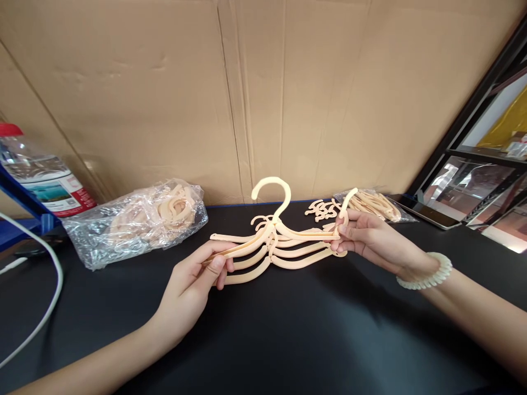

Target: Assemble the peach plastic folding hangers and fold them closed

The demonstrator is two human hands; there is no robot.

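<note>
Gripped at both ends, a bundle of hangers [269, 241] is being held just above the black table [288, 329]: the left hand [193, 282] is being closed on the left tips, the right hand [362, 236] is being pinched on the right tips. Pale peach plastic is being shown, several thin curved arms fanned out under one rounded hook. A beaded bracelet [424, 272] is being worn on the right wrist. Behind, two clear bags of similar parts [135, 225] [373, 204] are being kept by the cardboard wall [263, 93].
</note>
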